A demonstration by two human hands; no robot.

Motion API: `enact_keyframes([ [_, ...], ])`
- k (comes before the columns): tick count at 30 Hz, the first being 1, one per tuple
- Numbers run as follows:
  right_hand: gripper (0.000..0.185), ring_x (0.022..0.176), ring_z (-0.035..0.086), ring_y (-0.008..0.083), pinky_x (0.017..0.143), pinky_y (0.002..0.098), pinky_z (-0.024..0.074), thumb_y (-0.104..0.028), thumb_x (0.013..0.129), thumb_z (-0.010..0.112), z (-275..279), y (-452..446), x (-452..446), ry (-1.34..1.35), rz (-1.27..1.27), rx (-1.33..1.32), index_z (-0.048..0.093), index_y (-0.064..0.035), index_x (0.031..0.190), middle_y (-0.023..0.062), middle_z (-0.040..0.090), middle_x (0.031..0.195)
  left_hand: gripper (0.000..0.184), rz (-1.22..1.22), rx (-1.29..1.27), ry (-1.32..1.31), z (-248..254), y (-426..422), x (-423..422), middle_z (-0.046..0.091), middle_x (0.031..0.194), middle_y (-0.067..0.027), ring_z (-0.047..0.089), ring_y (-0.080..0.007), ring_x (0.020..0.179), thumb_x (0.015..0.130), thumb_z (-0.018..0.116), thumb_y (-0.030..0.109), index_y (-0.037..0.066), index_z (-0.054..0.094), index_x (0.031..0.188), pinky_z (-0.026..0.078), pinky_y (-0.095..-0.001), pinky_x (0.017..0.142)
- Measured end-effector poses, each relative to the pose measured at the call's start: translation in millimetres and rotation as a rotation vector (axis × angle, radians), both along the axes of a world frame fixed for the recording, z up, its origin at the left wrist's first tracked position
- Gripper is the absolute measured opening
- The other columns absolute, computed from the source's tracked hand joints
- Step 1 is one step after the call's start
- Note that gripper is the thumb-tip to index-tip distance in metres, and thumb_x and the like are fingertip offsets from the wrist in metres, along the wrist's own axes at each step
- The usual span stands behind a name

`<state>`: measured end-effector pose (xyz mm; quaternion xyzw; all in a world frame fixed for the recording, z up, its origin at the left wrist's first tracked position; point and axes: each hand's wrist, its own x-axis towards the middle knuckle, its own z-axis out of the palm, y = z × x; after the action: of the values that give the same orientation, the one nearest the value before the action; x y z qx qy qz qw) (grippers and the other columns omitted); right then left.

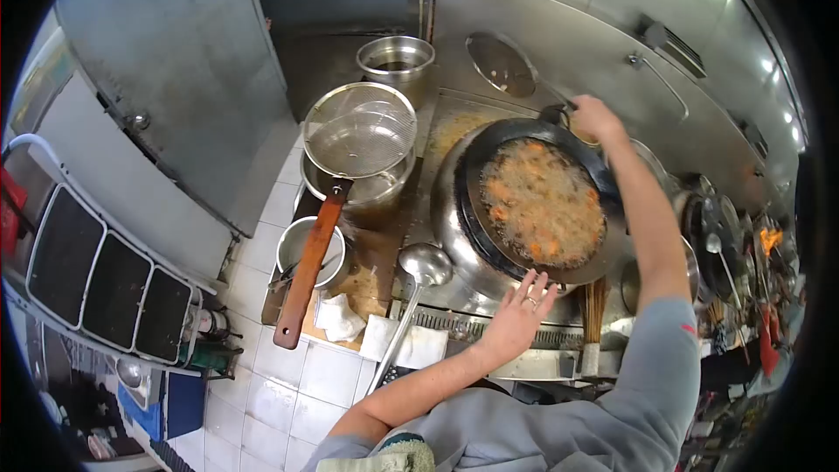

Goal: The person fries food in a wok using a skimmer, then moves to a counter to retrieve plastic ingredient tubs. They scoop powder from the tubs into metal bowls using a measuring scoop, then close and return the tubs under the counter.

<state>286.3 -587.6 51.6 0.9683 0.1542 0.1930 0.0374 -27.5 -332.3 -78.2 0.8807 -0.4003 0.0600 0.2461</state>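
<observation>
One black wok [603, 166] is bubbling with orange pieces [542, 201] on the right. The left hand [524, 306] is resting loosely open by its near rim, its grip holding nothing, while the right hand [596, 120] is holding one skimmer [502, 65] on the far side, grip closed around its handle. I'm counting three metal pots [406, 81] on the left, one wooden-handled strainer [360, 127] lying across the middle one

Food [542, 210] in wok [603, 177]; strainer [360, 127] on pot [384, 199], left of wok
</observation>
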Motion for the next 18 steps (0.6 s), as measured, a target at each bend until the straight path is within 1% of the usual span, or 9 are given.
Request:
enact_keyframes([
  [1, 0.02, 0.094, 0.064, 0.0349, 0.079, 0.0435, 0.0524, -0.003, 0.08, 0.054, -22.7, 51.4, 17.2, 0.264, -0.28, -0.091, 0.065, 0.0029, 0.095, 0.0233, 0.065, 0.097, 0.069, -0.003, -0.022, 0.039, 4.1, 0.9, 0.0, 0.028, 0.145, -0.0219, 0.022, -0.0382, 0.139, 0.077, 0.056, 0.008, 0.001, 0.03, 0.141, 0.034, -0.0482, 0.105],
  [2, 0.021, 0.095, 0.063, 0.0359, 0.082, 0.0437, 0.0521, 0.0, 0.08, 0.052, -53.9, 52.8, 42.7, 0.322, -0.248, -0.161, 0.066, 0.0015, 0.096, 0.0237, 0.065, 0.096, 0.069, -0.001, -0.026, 0.048, 4.8, -0.4, -1.6, 0.028, 0.145, -0.0221, 0.022, -0.0382, 0.138, 0.077, 0.055, 0.006, 0.0, 0.03, 0.141, 0.034, -0.0478, 0.105],
  [3, 0.019, 0.093, 0.064, 0.0358, 0.082, 0.0443, 0.0524, 0.001, 0.08, 0.052, -54.3, 69.9, 36.0, 0.351, -0.268, -0.089, 0.066, 0.0021, 0.093, 0.0246, 0.065, 0.095, 0.069, 0.002, -0.028, 0.057, 5.1, -0.3, -0.3, 0.028, 0.145, -0.0222, 0.022, -0.0382, 0.138, 0.076, 0.055, 0.005, 0.0, 0.03, 0.14, 0.035, -0.0474, 0.105],
  [5, 0.027, 0.102, 0.061, 0.0363, 0.087, 0.045, 0.0508, -0.004, 0.087, 0.044, -38.1, 88.0, 19.2, 0.355, -0.298, 0.01, 0.063, 0.0041, 0.104, 0.0279, 0.06, 0.109, 0.068, 0.016, -0.051, 0.059, 5.2, 0.2, -0.4, 0.029, 0.145, -0.0227, 0.022, -0.0385, 0.138, 0.076, 0.055, 0.004, 0.0, 0.031, 0.14, 0.035, -0.0469, 0.105],
  [8, 0.026, 0.102, 0.061, 0.0379, 0.087, 0.0459, 0.0506, -0.002, 0.086, 0.046, -57.2, 83.0, 15.0, 0.344, -0.324, 0.047, 0.063, 0.0033, 0.104, 0.0269, 0.061, 0.109, 0.067, 0.022, -0.064, 0.057, 3.3, -3.7, -5.5, 0.029, 0.144, -0.0239, 0.022, -0.0394, 0.138, 0.075, 0.054, 0.003, -0.001, 0.032, 0.139, 0.034, -0.0461, 0.106],
  [13, 0.025, 0.099, 0.061, 0.0386, 0.085, 0.0449, 0.0499, -0.002, 0.081, 0.051, -29.5, 30.6, -2.4, 0.264, -0.261, 0.061, 0.064, 0.0017, 0.102, 0.027, 0.063, 0.101, 0.068, 0.036, -0.04, 0.004, 3.0, -6.0, -6.9, 0.026, 0.145, -0.0277, 0.02, -0.0424, 0.138, 0.074, 0.05, 0.001, -0.003, 0.031, 0.139, 0.033, -0.0467, 0.107],
  [16, 0.034, 0.096, 0.061, 0.0396, 0.084, 0.0449, 0.0485, -0.008, 0.081, 0.053, -8.3, -26.8, -62.0, 0.054, -0.174, 0.275, 0.059, -0.0002, 0.113, 0.0258, 0.063, 0.1, 0.069, 0.017, 0.026, -0.005, 6.9, -8.0, -7.3, 0.024, 0.145, -0.0298, 0.018, -0.0439, 0.138, 0.074, 0.051, 0.002, -0.007, 0.028, 0.139, 0.032, -0.0486, 0.106],
  [17, 0.038, 0.099, 0.059, 0.0404, 0.085, 0.0441, 0.0483, -0.008, 0.081, 0.053, 10.6, -31.4, -101.7, 0.071, -0.2, 0.304, 0.056, -0.0004, 0.119, 0.0263, 0.061, 0.105, 0.069, 0.017, 0.058, -0.015, 7.8, -7.7, -9.0, 0.023, 0.145, -0.0302, 0.018, -0.0442, 0.138, 0.074, 0.05, 0.002, -0.008, 0.028, 0.139, 0.031, -0.049, 0.106],
  [18, 0.041, 0.101, 0.061, 0.0373, 0.084, 0.0412, 0.0491, -0.008, 0.082, 0.054, 24.8, -38.0, -140.3, 0.153, -0.255, 0.482, 0.053, 0.001, 0.122, 0.0267, 0.061, 0.106, 0.069, 0.013, 0.012, -0.015, 7.9, -7.6, -9.4, 0.024, 0.144, -0.0306, 0.02, -0.0454, 0.137, 0.074, 0.05, 0.001, -0.008, 0.028, 0.139, 0.031, -0.0495, 0.106],
])
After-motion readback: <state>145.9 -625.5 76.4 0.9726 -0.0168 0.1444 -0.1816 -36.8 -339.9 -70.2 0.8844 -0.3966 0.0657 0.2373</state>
